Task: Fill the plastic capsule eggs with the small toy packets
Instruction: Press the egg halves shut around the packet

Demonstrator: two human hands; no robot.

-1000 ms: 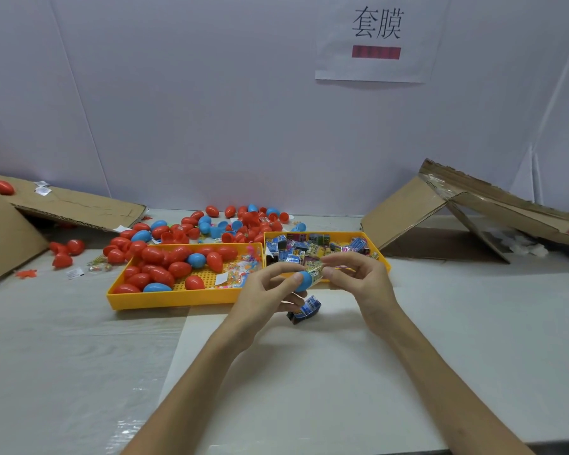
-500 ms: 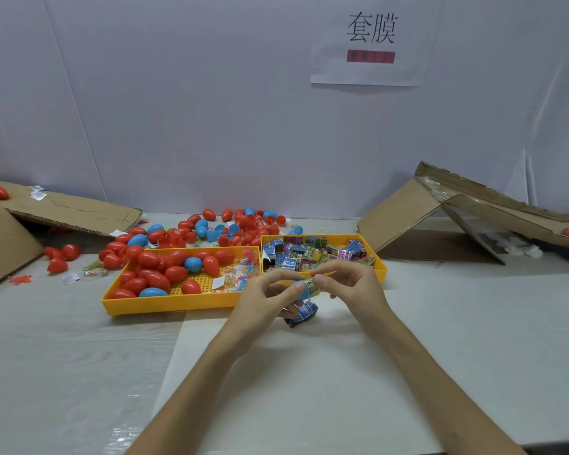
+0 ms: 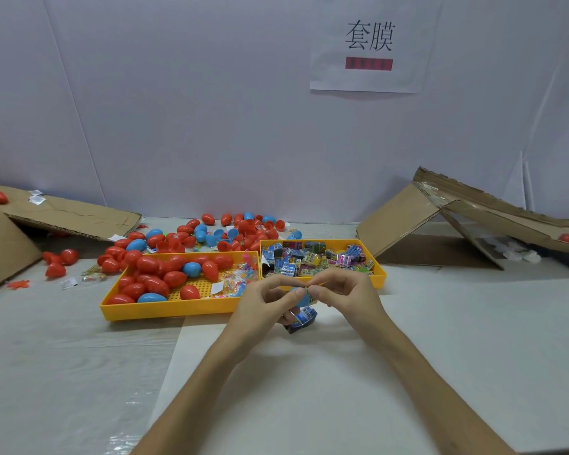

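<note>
Above the pale bench, the left hand curled round a smooth blue capsule egg, largely hidden by fingers, with a glossy printed spare packet tucked under its lower fingers. The right hand, at its three o'clock, pinched a small packet at the egg's mouth, barely visible. Beyond, at ten o'clock, sat a yellow plastic tray of red and blue eggs, touching a second tray of crinkly packets at twelve.
</note>
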